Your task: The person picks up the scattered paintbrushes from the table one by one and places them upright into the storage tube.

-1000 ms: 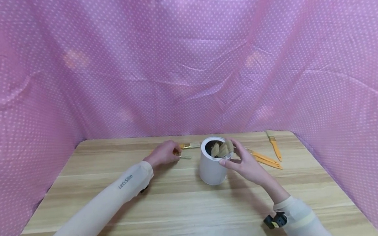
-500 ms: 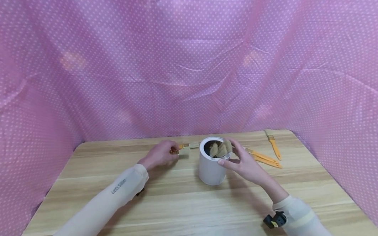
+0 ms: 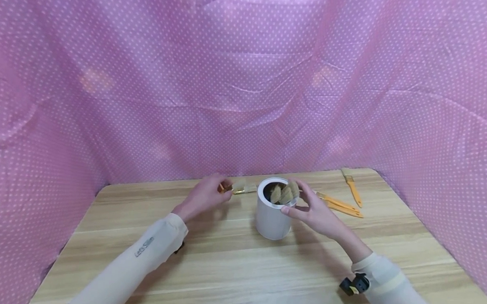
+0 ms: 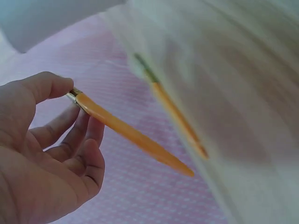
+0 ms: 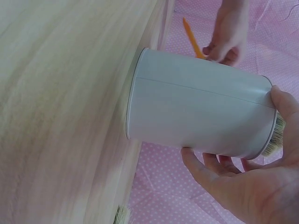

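My left hand (image 3: 205, 195) pinches a paintbrush (image 4: 135, 137) by its metal ferrule between thumb and fingers. The orange handle points away from the palm, and the brush is held above the table. Just beyond it, another paintbrush (image 4: 174, 107) lies on the wood. To the right a white can (image 3: 273, 221) stands upright, and my right hand (image 3: 322, 215) holds it near the rim, thumb in front and fingers round the far side. Several brushes stand in the can with their pale bristles (image 3: 286, 194) up; their handles are hidden inside.
Right of the can, behind my right hand, orange-handled paintbrushes (image 3: 344, 206) lie close together. A further paintbrush (image 3: 353, 189) rests near the back right corner of the wooden table (image 3: 237, 266). A pink dotted curtain (image 3: 213, 100) hangs round the back and sides.
My left hand has lifted its paintbrush off the table and raised it slightly towards the back. My right hand and the can have stayed in place.
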`<action>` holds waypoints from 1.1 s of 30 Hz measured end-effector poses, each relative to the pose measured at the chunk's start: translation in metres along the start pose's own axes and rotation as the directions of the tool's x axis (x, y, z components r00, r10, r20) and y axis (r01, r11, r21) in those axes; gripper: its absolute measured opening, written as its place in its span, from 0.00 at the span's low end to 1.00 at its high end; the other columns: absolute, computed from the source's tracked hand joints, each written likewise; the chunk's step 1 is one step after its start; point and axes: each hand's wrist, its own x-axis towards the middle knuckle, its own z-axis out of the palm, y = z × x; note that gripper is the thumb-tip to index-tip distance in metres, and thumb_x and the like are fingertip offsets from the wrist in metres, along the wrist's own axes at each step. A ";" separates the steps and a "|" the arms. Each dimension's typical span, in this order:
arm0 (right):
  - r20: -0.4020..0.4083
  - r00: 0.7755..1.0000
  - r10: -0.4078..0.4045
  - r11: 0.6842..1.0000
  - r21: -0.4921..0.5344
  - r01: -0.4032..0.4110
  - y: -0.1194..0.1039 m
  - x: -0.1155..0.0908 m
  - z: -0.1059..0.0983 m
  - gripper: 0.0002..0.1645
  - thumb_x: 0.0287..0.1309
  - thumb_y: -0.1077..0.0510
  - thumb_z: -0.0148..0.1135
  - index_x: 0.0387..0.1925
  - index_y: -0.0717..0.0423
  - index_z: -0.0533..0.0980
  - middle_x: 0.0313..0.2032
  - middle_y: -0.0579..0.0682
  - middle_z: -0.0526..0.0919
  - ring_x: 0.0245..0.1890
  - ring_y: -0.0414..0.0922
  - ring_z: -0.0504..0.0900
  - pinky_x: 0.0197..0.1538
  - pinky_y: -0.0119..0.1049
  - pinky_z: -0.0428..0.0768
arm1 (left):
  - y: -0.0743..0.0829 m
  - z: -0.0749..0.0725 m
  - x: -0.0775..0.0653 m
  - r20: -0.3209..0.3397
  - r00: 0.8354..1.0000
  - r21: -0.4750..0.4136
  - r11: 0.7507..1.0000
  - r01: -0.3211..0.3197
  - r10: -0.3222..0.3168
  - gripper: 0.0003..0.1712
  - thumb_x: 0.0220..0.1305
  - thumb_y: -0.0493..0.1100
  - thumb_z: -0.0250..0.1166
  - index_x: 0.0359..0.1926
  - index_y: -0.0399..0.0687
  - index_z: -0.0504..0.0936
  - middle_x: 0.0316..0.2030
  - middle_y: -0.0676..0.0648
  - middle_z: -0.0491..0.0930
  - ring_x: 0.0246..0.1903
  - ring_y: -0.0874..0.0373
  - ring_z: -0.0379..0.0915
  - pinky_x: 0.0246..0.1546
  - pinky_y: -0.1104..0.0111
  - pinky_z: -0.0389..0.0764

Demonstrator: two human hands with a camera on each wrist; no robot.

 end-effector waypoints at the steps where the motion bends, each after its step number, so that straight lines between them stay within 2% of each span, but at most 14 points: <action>1: -0.001 1.000 0.003 1.000 0.001 -0.003 0.000 0.000 0.000 0.50 0.60 0.46 0.74 0.77 0.45 0.57 0.72 0.52 0.62 0.73 0.57 0.59 0.61 0.49 0.75 | 0.004 -0.003 0.000 -0.013 1.000 -0.012 1.000 -0.010 0.010 0.11 0.64 0.41 0.69 0.47 0.46 0.85 0.41 0.52 0.81 0.40 0.57 0.77 0.41 0.64 0.80; 7: -0.006 1.000 0.014 1.000 0.012 -0.014 -0.001 0.001 -0.001 0.50 0.60 0.46 0.74 0.77 0.43 0.57 0.72 0.52 0.62 0.73 0.58 0.58 0.62 0.51 0.74 | 0.033 -0.021 0.002 -0.084 0.995 -0.078 0.995 -0.060 0.053 0.13 0.64 0.41 0.68 0.49 0.45 0.84 0.42 0.51 0.81 0.40 0.58 0.78 0.41 0.64 0.81; 11: -0.008 1.000 0.017 1.000 0.004 -0.017 -0.001 0.002 -0.001 0.50 0.60 0.45 0.74 0.77 0.42 0.57 0.72 0.52 0.62 0.73 0.59 0.58 0.61 0.52 0.75 | 0.052 -0.027 -0.001 -0.101 0.992 -0.133 0.987 -0.094 0.081 0.12 0.64 0.41 0.69 0.48 0.48 0.83 0.41 0.53 0.81 0.39 0.60 0.79 0.37 0.65 0.81; 20: -0.009 1.000 0.013 1.000 0.010 -0.013 0.000 0.004 0.000 0.49 0.61 0.46 0.74 0.77 0.41 0.57 0.73 0.51 0.62 0.73 0.59 0.58 0.62 0.53 0.74 | 0.097 -0.039 -0.010 -0.155 0.973 -0.249 0.947 -0.206 0.171 0.13 0.64 0.42 0.71 0.48 0.51 0.80 0.40 0.55 0.81 0.39 0.63 0.79 0.39 0.64 0.81; 23: -0.008 1.000 0.015 1.000 0.015 -0.015 0.000 0.005 0.001 0.50 0.61 0.46 0.74 0.77 0.41 0.57 0.73 0.51 0.61 0.74 0.59 0.57 0.62 0.53 0.74 | 0.109 -0.044 -0.012 -0.180 0.962 -0.297 0.921 -0.254 0.207 0.14 0.63 0.40 0.70 0.48 0.48 0.79 0.40 0.54 0.81 0.39 0.61 0.79 0.40 0.64 0.81; 26: -0.007 1.000 0.017 1.000 0.019 -0.017 0.001 0.005 0.001 0.50 0.61 0.46 0.74 0.77 0.42 0.57 0.73 0.50 0.61 0.74 0.58 0.57 0.63 0.53 0.73 | 0.118 -0.050 -0.014 -0.228 0.941 -0.335 0.887 -0.317 0.250 0.15 0.62 0.38 0.70 0.49 0.45 0.78 0.40 0.52 0.81 0.39 0.59 0.79 0.41 0.63 0.81; 30: -0.009 1.000 0.018 1.000 0.015 -0.018 0.000 0.006 0.002 0.49 0.61 0.46 0.73 0.77 0.42 0.57 0.73 0.51 0.61 0.74 0.58 0.57 0.63 0.54 0.72 | 0.125 -0.054 -0.015 -0.294 0.909 -0.381 0.836 -0.395 0.295 0.17 0.62 0.35 0.70 0.50 0.41 0.76 0.41 0.49 0.81 0.40 0.56 0.78 0.43 0.62 0.81; 33: -0.009 1.000 0.015 1.000 0.010 -0.015 0.000 0.007 0.003 0.49 0.61 0.46 0.73 0.76 0.41 0.57 0.72 0.51 0.62 0.74 0.59 0.57 0.62 0.54 0.73 | 0.127 -0.054 -0.013 -0.321 0.897 -0.417 0.805 -0.422 0.303 0.18 0.61 0.33 0.71 0.51 0.40 0.75 0.41 0.47 0.81 0.41 0.55 0.79 0.44 0.61 0.82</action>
